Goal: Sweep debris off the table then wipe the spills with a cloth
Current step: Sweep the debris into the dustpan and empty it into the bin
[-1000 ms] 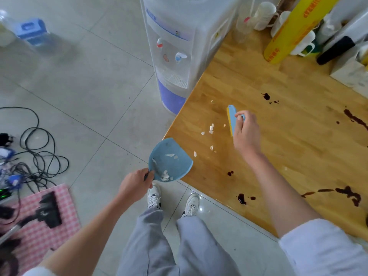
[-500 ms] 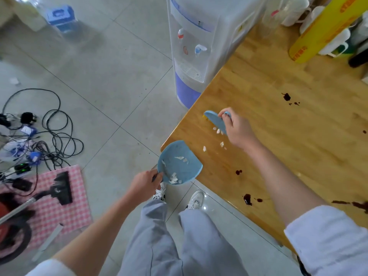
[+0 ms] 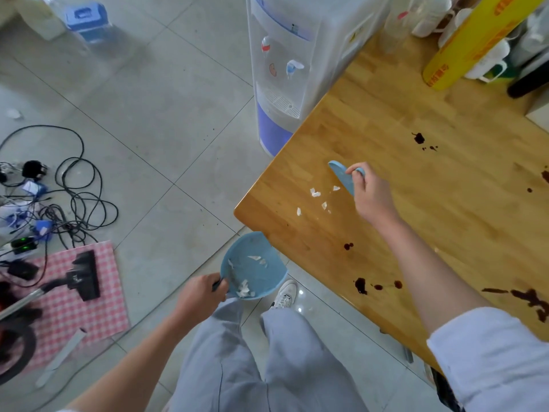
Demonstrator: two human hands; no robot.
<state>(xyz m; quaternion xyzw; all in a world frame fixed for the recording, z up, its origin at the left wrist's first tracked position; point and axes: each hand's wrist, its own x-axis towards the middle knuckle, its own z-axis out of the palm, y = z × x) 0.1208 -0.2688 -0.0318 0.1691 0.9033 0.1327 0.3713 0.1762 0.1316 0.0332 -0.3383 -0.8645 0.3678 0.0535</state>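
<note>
Some white bits [image 3: 243, 289] already lie in the blue dustpan [image 3: 252, 267] that the left hand [image 3: 197, 297] grips, the right hand [image 3: 370, 194] grips the little brush [image 3: 343, 176] with curled fingers – more scraps [image 3: 316, 193] and dark spills [image 3: 361, 285] wait on the counter [image 3: 416, 203].

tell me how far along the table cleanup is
Some scraps already lie in the dustpan, held by the left hand at the table edge. The right hand grips the brush behind the remaining white scraps. The dark spills remain unwiped; no cloth shows.
</note>
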